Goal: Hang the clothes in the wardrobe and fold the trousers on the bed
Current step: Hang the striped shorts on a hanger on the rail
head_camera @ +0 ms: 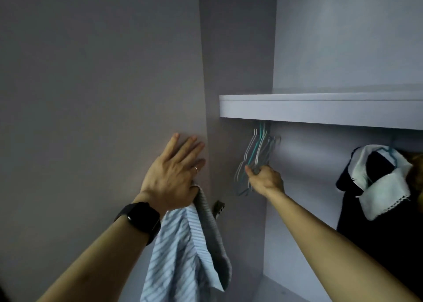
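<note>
Striped garment (183, 256), pale blue and white with a grey ribbed part, is hanging from under the left hand (174, 173), below the wardrobe shelf (320, 109) and to the left of its left end. That hand is lying flat against the grey wardrobe door (91, 72), its fingers straight and spread, the cloth caught beneath the heel of the palm; the thumb is hidden, so whether it is pinching the fabric cannot be told. A ring (196, 169) is showing on one finger and a black watch (140, 219) is sitting on the wrist. Directly under the shelf's left end, the right hand (265, 179) is reaching into the wardrobe with its fingers curled tight round the lower parts of a bunch of white and teal hangers (258, 150), which are blurred and tilting to the left, their hooks disappearing behind the shelf's front edge. Under the shelf and toward its right end, a dark garment (377, 233) with a white lace-trimmed collar (384, 194) is hanging on a teal hanger. A metal hinge (218, 207) is showing below the shelf's left end, just beside the striped garment.
</note>
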Action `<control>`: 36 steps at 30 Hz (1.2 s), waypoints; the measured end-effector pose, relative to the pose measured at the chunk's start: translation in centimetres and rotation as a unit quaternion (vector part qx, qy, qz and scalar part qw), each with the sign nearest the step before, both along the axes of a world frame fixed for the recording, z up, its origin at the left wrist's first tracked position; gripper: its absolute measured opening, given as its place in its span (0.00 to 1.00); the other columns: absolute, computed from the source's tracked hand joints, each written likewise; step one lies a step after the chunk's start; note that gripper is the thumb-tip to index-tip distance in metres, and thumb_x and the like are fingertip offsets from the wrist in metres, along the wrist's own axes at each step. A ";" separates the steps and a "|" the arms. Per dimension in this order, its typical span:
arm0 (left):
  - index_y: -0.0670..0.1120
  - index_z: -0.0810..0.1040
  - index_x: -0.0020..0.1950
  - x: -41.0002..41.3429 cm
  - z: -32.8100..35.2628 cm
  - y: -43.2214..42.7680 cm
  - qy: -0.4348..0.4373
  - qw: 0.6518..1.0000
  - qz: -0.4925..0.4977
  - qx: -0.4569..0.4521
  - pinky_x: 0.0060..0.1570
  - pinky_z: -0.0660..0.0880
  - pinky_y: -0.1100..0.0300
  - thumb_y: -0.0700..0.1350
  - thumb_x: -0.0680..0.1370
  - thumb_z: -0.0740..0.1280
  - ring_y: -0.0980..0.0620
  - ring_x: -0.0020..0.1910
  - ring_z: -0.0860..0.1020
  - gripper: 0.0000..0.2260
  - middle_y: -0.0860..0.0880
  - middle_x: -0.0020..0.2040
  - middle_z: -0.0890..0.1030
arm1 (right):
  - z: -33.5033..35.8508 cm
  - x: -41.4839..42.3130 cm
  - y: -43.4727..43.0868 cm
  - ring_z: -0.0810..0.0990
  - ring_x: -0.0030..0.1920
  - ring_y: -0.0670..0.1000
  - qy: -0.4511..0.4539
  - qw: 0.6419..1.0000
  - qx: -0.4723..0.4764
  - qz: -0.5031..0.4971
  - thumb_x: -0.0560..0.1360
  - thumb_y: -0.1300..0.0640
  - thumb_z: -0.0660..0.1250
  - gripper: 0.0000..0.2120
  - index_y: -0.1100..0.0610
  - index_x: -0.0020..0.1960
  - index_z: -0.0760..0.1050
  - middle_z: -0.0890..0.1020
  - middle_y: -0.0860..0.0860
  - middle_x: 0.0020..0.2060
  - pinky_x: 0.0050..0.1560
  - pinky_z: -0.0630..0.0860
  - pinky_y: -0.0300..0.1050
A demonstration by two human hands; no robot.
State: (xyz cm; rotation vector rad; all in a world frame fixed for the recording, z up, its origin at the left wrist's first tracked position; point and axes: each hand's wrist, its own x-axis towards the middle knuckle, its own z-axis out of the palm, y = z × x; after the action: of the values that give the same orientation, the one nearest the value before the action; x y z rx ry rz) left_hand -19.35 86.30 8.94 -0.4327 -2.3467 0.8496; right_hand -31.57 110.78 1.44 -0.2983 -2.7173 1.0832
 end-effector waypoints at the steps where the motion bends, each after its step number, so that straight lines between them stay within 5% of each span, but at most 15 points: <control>1: 0.54 0.58 0.81 -0.4 -0.2 -0.4 0.012 1.000 0.004 -0.007 0.72 0.25 0.40 0.61 0.78 0.51 0.44 0.81 0.38 0.31 0.46 0.82 0.43 | -0.4 -0.7 -0.7 0.81 0.56 0.62 0.003 1.000 0.000 -0.009 0.80 0.36 0.60 0.27 0.59 0.60 0.77 0.82 0.59 0.57 0.54 0.80 0.52; 6: 0.55 0.57 0.81 -1.1 -0.3 -1.6 0.045 0.998 0.000 -0.034 0.73 0.27 0.40 0.65 0.78 0.50 0.45 0.81 0.38 0.32 0.46 0.82 0.42 | -1.2 -2.3 -2.2 0.81 0.58 0.63 0.020 0.999 0.007 -0.039 0.75 0.53 0.68 0.15 0.60 0.58 0.81 0.82 0.61 0.58 0.54 0.78 0.50; 13: 0.57 0.69 0.76 -0.9 -1.8 -2.2 0.024 0.999 -0.034 0.009 0.75 0.31 0.40 0.62 0.76 0.57 0.44 0.82 0.45 0.28 0.45 0.82 0.52 | 0.5 -1.3 -1.2 0.79 0.60 0.65 0.074 0.985 0.016 -0.154 0.79 0.46 0.57 0.22 0.58 0.63 0.79 0.80 0.62 0.61 0.58 0.74 0.53; 15: 0.56 0.78 0.68 -0.5 -1.8 -2.5 0.010 0.998 -0.057 0.034 0.77 0.35 0.41 0.58 0.74 0.61 0.44 0.81 0.52 0.23 0.45 0.80 0.62 | 1.2 -0.4 -0.6 0.79 0.59 0.65 0.083 0.983 0.019 -0.161 0.81 0.46 0.54 0.22 0.57 0.62 0.79 0.81 0.62 0.60 0.56 0.74 0.53; 18: 0.51 0.87 0.48 0.1 -1.5 -2.9 -0.019 0.991 -0.106 0.079 0.78 0.49 0.40 0.50 0.68 0.66 0.43 0.75 0.67 0.14 0.49 0.60 0.83 | 1.4 2.1 1.0 0.78 0.51 0.63 0.091 0.987 0.023 -0.129 0.81 0.47 0.53 0.19 0.55 0.53 0.79 0.82 0.62 0.55 0.50 0.71 0.51; 23: 0.47 0.86 0.36 1.0 0.0 -1.1 -0.026 0.982 -0.076 0.169 0.74 0.59 0.47 0.51 0.64 0.65 0.45 0.50 0.80 0.12 0.49 0.32 0.82 | 0.6 9.1 4.1 0.76 0.43 0.62 0.085 0.990 -0.039 -0.107 0.80 0.45 0.56 0.18 0.56 0.37 0.71 0.81 0.58 0.42 0.45 0.74 0.50; 26: 0.48 0.84 0.43 2.4 0.9 1.4 -0.089 0.970 0.014 0.227 0.58 0.65 0.53 0.52 0.70 0.63 0.44 0.46 0.80 0.12 0.50 0.40 0.84 | -0.4 15.7 5.7 0.77 0.35 0.59 0.080 0.990 -0.087 -0.074 0.81 0.44 0.61 0.20 0.50 0.33 0.73 0.77 0.47 0.26 0.38 0.72 0.47; 30: 0.53 0.76 0.55 4.9 -0.7 3.9 -0.258 0.894 0.055 0.363 0.45 0.71 0.54 0.53 0.75 0.64 0.40 0.49 0.81 0.10 0.47 0.53 0.83 | -2.6 24.8 7.3 0.68 0.27 0.47 0.051 0.983 -0.169 -0.042 0.81 0.44 0.63 0.25 0.54 0.29 0.68 0.68 0.46 0.21 0.36 0.68 0.49; 33: 0.64 0.66 0.70 7.3 -3.2 5.1 -0.356 0.855 0.061 0.373 0.52 0.75 0.50 0.53 0.73 0.65 0.38 0.57 0.80 0.26 0.46 0.62 0.80 | -3.5 30.0 7.9 0.64 0.26 0.45 0.028 0.976 -0.215 -0.017 0.80 0.42 0.64 0.27 0.58 0.29 0.64 0.65 0.49 0.22 0.33 0.66 0.47; 36: 0.71 0.59 0.75 9.6 -5.9 6.5 -0.426 0.825 0.030 0.369 0.56 0.77 0.49 0.49 0.73 0.66 0.38 0.59 0.79 0.33 0.44 0.65 0.78 | -4.1 33.8 8.0 0.62 0.24 0.46 0.011 0.961 -0.277 0.005 0.79 0.44 0.66 0.28 0.52 0.25 0.60 0.63 0.51 0.22 0.31 0.61 0.45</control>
State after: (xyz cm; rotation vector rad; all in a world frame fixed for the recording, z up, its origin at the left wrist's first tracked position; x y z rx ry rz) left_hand -9.72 92.76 3.00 -0.4439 -3.2440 -0.4075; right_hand 2.19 118.75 -2.67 -0.3478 -2.3415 1.8243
